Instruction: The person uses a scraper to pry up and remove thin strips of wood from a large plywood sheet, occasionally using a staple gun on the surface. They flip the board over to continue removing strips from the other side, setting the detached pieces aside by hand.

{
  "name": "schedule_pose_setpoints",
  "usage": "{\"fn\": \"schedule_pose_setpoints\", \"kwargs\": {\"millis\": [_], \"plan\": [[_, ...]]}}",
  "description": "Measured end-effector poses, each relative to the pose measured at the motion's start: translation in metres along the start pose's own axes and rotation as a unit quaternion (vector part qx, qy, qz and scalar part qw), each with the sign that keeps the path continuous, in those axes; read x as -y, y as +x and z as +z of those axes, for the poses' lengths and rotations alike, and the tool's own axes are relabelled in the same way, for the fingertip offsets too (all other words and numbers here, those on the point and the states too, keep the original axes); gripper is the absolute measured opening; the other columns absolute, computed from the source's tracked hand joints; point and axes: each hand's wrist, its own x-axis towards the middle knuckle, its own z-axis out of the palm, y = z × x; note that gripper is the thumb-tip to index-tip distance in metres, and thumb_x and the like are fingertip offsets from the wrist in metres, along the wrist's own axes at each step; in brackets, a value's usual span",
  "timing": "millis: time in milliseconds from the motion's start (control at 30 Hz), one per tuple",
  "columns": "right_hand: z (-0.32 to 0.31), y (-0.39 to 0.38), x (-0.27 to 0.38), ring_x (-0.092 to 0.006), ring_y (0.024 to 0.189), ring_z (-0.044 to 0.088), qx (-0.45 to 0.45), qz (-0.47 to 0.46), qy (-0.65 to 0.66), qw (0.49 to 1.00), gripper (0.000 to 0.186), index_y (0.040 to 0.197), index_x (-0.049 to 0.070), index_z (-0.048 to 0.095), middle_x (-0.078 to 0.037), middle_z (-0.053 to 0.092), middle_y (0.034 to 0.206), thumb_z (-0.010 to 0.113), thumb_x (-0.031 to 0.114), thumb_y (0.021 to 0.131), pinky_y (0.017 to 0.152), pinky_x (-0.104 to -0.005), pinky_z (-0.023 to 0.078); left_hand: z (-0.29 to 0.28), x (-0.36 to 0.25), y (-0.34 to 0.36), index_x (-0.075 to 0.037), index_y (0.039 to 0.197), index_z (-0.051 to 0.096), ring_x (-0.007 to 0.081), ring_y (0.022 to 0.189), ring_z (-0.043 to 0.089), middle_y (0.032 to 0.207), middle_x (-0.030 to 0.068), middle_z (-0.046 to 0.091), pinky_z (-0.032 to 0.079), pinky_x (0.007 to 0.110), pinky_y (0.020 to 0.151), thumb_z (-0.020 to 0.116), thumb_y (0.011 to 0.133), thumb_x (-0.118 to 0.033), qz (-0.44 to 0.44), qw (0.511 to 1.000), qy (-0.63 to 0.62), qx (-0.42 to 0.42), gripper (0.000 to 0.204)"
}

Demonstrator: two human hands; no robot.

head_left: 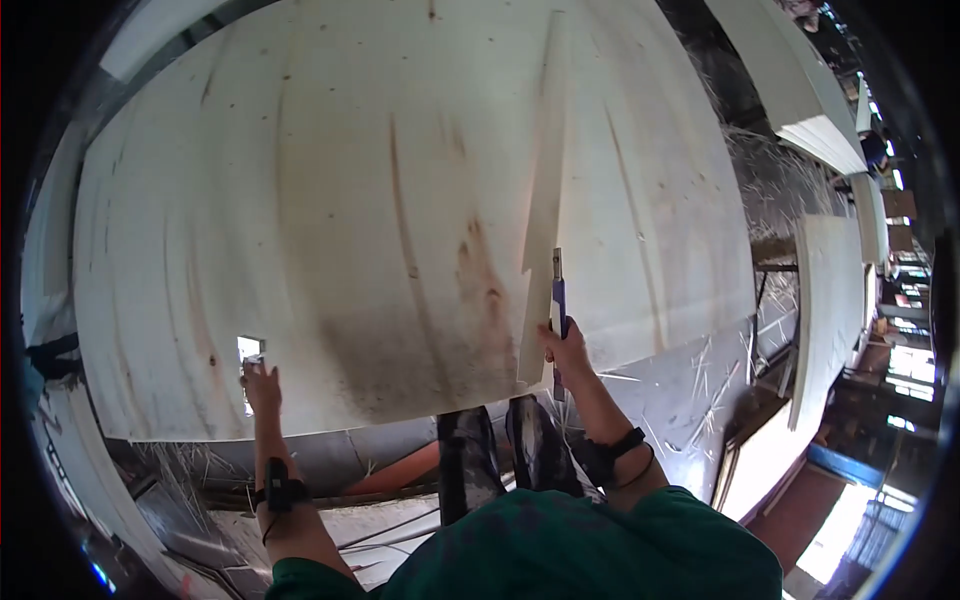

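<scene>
A large pale wood veneer sheet [340, 230] with brown streaks and knots spreads before me. Near its front left, my left hand [262, 388] has bent fingers on a shiny silvery-white piece [250, 348]; its kind is unclear, and part of it is under the fingers. My right hand [568, 355] is closed round a long, slim utility knife [558, 292], purple and grey, its metal end pointing away from me. Left of this knife, a long narrow veneer strip [541, 210] with a jagged edge lies on the sheet, running from the front toward the far side.
Stacked pale sheets [800, 100] stand at the far right, with another board [828, 300] nearer. Thin wood splinters [710, 400] litter the grey surface beyond the sheet's right front edge. An orange-red piece [400, 468] lies below the front edge, beside my legs [470, 455].
</scene>
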Motion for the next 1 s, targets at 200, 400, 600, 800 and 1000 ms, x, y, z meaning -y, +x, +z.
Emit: {"fn": "schedule_pose_setpoints", "kwargs": {"millis": [200,400,600,800,1000], "plan": [[0.033,0.000,0.080,-0.0104,0.055,0.051,-0.095,-0.100,-0.168,0.976,0.024,0.099,0.009,0.054,-0.001,0.057,0.072,0.070,0.024,0.091,0.047,-0.0281,0.039,-0.074,-0.109,-0.070,-0.004,0.136,0.050,0.0342,0.128,0.047,0.137,0.0203,0.050,0.038,0.046,0.108,0.066,0.093,-0.028,0.130,0.921,-0.354,0.100,0.052],[0.181,-0.087,0.093,-0.0085,0.060,0.054,0.202,-0.022,-0.029,0.979,0.024,0.102,0.007,0.059,0.001,0.057,0.072,0.070,0.025,0.092,0.052,-0.0272,0.043,-0.092,-0.185,-0.111,-0.008,0.124,0.062,0.0143,0.103,0.062,0.111,0.0037,0.066,0.050,0.031,0.090,0.062,0.098,-0.021,0.061,0.559,-0.696,0.447,0.029],[0.302,-0.073,0.064,-0.0073,0.064,0.056,0.164,-0.040,-0.069,0.983,0.025,0.100,0.005,0.063,0.001,0.060,0.073,0.071,0.026,0.091,0.058,-0.0261,0.045,-0.057,-0.135,-0.018,-0.005,0.111,0.066,0.0120,0.085,0.064,0.095,0.0028,0.067,0.053,0.028,0.076,0.065,0.095,-0.017,0.001,0.602,-0.686,0.409,0.020],[0.372,-0.063,0.024,-0.0154,0.070,0.065,0.122,-0.033,-0.180,0.975,0.034,0.101,0.000,0.063,-0.007,0.065,0.074,0.071,0.031,0.090,0.064,-0.0334,0.050,-0.015,-0.083,0.056,-0.002,0.102,0.066,0.0108,0.074,0.064,0.084,0.0029,0.066,0.053,0.026,0.066,0.068,0.093,-0.018,0.067,0.674,-0.594,0.435,0.018],[0.403,-0.038,-0.025,-0.0231,0.067,0.060,0.007,-0.243,-0.291,0.925,0.030,0.118,0.002,0.054,-0.012,0.062,0.081,0.059,0.024,0.098,0.060,-0.0340,0.048,0.034,-0.076,0.106,-0.001,0.102,0.066,0.0133,0.068,0.065,0.076,0.0072,0.066,0.053,0.027,0.060,0.071,0.091,-0.017,0.137,0.807,-0.467,0.334,0.020]]}}
